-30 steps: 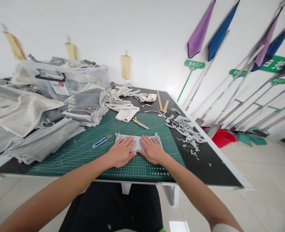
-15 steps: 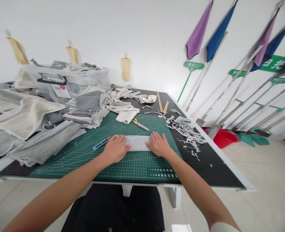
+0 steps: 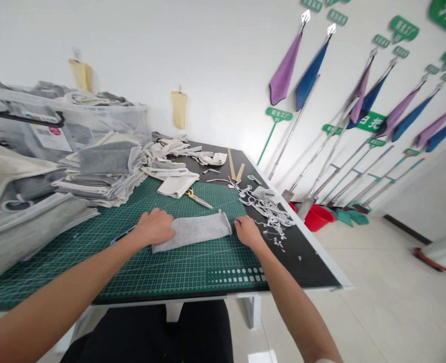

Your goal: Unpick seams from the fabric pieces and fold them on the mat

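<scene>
A folded strip of grey fabric (image 3: 198,231) lies slightly tilted on the green cutting mat (image 3: 132,275). My left hand (image 3: 155,227) is closed on its left end, fingers curled over the cloth. Just beyond the strip's right end is my right hand (image 3: 246,230), fingers curled inward and apart from the fabric; whatever they may pinch is too small to make out. Partly hidden behind my left wrist lies a blue utility knife (image 3: 121,235). Gold-handled scissors (image 3: 200,198) rest on the mat beyond the strip.
Stacked grey and cream cloth (image 3: 98,176) stands at the left, before a clear plastic bin (image 3: 105,121) of fabric. Cloth offcuts (image 3: 264,206) and threads lie at the right, near two wooden strips (image 3: 231,164). A red bucket (image 3: 319,218) and mops are beyond the table's right edge.
The fabric strip has gone from lying flat under both open hands to a tilted, longer-looking shape. My left hand has closed on its left end; my right hand has curled and come off it.
</scene>
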Motion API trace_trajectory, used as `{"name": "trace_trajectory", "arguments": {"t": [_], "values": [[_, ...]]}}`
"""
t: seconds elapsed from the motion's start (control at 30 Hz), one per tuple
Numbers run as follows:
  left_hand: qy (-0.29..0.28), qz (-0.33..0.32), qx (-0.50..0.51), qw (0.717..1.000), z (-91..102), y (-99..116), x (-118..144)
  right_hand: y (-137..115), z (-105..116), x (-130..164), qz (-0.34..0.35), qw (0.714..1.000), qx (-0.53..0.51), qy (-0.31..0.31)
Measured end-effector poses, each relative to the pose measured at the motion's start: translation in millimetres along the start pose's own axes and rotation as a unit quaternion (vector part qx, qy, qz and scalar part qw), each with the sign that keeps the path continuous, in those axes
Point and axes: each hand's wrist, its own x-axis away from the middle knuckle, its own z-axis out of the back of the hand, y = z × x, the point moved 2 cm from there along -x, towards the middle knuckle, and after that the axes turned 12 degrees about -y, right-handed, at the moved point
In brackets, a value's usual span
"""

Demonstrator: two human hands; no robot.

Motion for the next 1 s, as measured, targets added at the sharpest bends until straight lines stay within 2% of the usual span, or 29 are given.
{"name": "trace_trajectory", "arguments": {"t": [0.13, 0.43, 0.6, 0.7, 0.87, 0.97, 1.0], "values": [[-0.008, -0.006, 0.001, 1.0, -0.3, 0.7, -0.9, -2.6, -3.0, -0.4, -0.012, 1.0, -0.017, -0.021], [-0.038, 0.001, 0.029, 0.999, 3.3, 0.2, 3.7, -39.6, -7.6, -8.5, -0.01, 0.998, -0.04, -0.055], [-0.045, 0.001, 0.045, 0.998, 8.9, -4.0, 10.8, -42.7, -11.4, -13.7, -0.012, 0.995, -0.055, -0.079], [-0.026, -0.009, 0.054, 0.998, 10.6, -2.1, 18.2, -42.8, -9.1, -10.2, -0.01, 0.995, -0.074, -0.064], [0.022, -0.003, 0.059, 0.998, 25.7, -7.6, 49.2, -57.0, 12.5, 1.6, 0.022, 0.99, -0.142, -0.004], [0.052, 0.011, 0.06, 0.997, 47.3, -25.0, 79.9, -77.2, 32.1, -6.8, 0.059, 0.979, -0.195, 0.023], [0.062, 0.021, 0.059, 0.996, 55.7, -33.6, 90.9, -86.7, 38.8, -13.4, 0.068, 0.966, -0.246, 0.045]]}}
